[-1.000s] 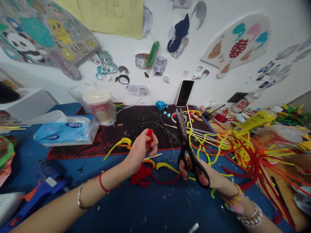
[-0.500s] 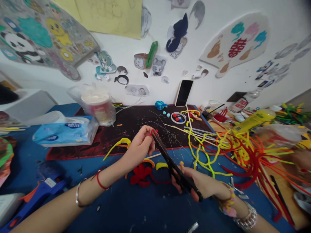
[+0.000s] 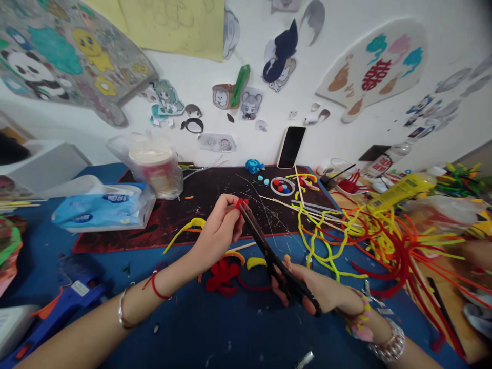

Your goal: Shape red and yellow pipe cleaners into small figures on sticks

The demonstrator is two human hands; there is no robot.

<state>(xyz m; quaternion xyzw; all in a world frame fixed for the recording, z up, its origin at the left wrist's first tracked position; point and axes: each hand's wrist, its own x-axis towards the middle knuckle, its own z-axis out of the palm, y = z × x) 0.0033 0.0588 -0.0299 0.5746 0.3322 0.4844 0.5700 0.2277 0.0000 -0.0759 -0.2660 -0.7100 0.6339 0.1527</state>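
Between the fingertips of my left hand [image 3: 225, 220] is a small red fuzzy piece [image 3: 241, 203]; its exact shape is too small to make out. My right hand [image 3: 300, 284] is closed around the handles of black scissors [image 3: 258, 234]. Their blades reach up to the left and the tips are at the red piece. Whether the blades touch or cut it I cannot tell. Below the hands a red fuzzy flower shape [image 3: 222, 277] lies on the blue table, with a yellow curved piece [image 3: 256, 263] and an orange one [image 3: 235, 255] next to it.
A blue glue gun [image 3: 71, 300] and a tissue pack [image 3: 103, 207] lie on the left. Yellow pipe cleaners [image 3: 328, 238] and red ones [image 3: 402, 266] spread over the right. A phone [image 3: 291, 147] leans on the wall behind a small dish [image 3: 282, 192] of beads.
My left fingers have shifted slightly left and turned, so more of the red piece shows at the scissor tips. The right hand has barely moved.
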